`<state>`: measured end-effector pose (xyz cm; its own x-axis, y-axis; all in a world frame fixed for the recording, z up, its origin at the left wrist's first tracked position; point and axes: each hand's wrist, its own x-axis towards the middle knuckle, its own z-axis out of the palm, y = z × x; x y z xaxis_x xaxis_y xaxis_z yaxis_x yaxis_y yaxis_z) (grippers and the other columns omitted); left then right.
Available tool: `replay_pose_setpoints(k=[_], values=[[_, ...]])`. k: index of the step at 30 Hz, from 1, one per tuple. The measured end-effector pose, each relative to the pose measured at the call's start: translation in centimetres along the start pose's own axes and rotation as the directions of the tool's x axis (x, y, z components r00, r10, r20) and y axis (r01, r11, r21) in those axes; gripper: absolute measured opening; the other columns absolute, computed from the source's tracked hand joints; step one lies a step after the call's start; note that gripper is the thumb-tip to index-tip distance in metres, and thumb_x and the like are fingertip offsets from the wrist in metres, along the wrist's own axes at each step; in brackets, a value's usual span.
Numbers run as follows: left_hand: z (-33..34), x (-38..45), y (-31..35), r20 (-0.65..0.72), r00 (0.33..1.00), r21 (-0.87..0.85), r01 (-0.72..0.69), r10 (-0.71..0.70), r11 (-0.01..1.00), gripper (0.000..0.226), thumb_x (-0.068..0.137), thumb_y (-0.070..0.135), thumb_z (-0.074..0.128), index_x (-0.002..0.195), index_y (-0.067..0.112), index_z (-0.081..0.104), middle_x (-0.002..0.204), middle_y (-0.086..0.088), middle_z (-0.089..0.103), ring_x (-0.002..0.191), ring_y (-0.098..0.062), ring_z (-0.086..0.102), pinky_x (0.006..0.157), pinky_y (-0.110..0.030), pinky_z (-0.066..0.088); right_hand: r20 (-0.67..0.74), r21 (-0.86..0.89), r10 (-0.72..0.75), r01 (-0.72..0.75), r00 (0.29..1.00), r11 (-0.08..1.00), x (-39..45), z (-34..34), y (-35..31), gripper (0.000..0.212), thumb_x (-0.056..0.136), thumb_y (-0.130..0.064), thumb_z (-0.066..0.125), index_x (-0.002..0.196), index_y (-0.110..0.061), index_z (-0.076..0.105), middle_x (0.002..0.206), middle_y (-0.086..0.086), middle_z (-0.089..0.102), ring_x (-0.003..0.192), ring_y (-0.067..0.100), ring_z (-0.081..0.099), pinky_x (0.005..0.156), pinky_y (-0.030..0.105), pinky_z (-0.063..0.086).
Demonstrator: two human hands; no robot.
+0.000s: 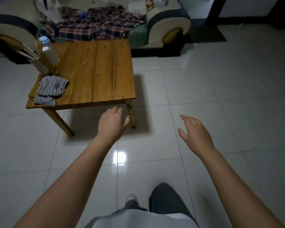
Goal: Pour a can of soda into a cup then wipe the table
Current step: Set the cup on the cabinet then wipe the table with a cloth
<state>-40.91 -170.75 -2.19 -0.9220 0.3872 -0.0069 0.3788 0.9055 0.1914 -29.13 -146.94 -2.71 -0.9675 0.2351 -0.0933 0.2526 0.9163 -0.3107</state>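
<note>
Both hands hang empty with fingers loosely spread, the left hand [111,124] nearest the table [99,71]. No can or cup is clearly visible. A careless reach toward the striped cloth [51,90] could topple the bottle [48,50] crowded beside it.

A plaid shirt [95,25] lies crumpled on a cream sofa [168,23] above glossy white floor tiles [220,96].
</note>
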Motion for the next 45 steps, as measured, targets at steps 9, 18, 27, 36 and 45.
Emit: replay_pose_setpoints(k=[9,18,27,36,45], values=[[2.0,11.5,6.0,0.051,0.984,-0.013,-0.171,0.171,0.985,0.046,0.095,0.039,0.040,0.126,0.006,0.050,0.117,-0.012,0.059,0.103,-0.025,0.056,0.084,-0.037,0.049,-0.005,0.011,0.083,-0.083,0.997,0.996,7.4,-1.7,6.0,0.051,0.095,-0.027,0.045,0.141,-0.012,0.031,0.143,0.005,0.041,0.132,0.022,0.034,0.105,0.036,0.032],[2.0,26.4,14.5,0.041,0.983,0.010,-0.178,0.177,0.984,0.046,0.094,0.035,0.044,0.127,0.003,0.049,0.115,-0.015,0.059,0.105,-0.029,0.054,0.084,-0.040,0.047,0.013,-0.080,-0.034,0.035,0.999,0.996,22.0,-7.9,14.9,0.051,0.095,-0.028,0.045,0.142,-0.014,0.030,0.143,0.003,0.040,0.133,0.020,0.032,0.105,0.031,0.027],[2.7,37.9,17.8,0.046,0.986,0.025,-0.164,0.163,0.986,0.045,0.093,0.036,0.045,0.124,0.003,0.052,0.119,-0.015,0.059,0.109,-0.029,0.054,0.089,-0.039,0.048,0.051,-0.176,-0.152,0.159,0.987,0.972,35.8,-12.8,19.5,0.052,0.094,-0.028,0.044,0.142,-0.014,0.028,0.142,0.003,0.040,0.132,0.021,0.032,0.105,0.031,0.027],[3.2,52.6,14.4,0.034,0.993,0.065,-0.111,0.109,0.992,0.044,0.093,0.038,0.042,0.122,0.006,0.052,0.117,-0.012,0.059,0.109,-0.027,0.054,0.091,-0.039,0.047,0.078,-0.216,-0.239,0.250,0.968,0.944,52.3,-13.9,18.1,0.053,0.095,-0.029,0.043,0.144,-0.015,0.026,0.143,0.003,0.039,0.133,0.021,0.031,0.106,0.031,0.026],[0.8,65.3,7.5,0.046,0.999,0.125,0.002,-0.008,0.992,0.042,0.092,0.037,0.044,0.121,0.007,0.053,0.120,-0.011,0.058,0.113,-0.028,0.051,0.093,-0.037,0.042,0.128,-0.219,-0.358,0.378,0.925,0.899,68.5,-14.5,11.8,0.052,0.095,-0.028,0.042,0.143,-0.016,0.026,0.141,0.003,0.040,0.131,0.021,0.032,0.104,0.032,0.028]])
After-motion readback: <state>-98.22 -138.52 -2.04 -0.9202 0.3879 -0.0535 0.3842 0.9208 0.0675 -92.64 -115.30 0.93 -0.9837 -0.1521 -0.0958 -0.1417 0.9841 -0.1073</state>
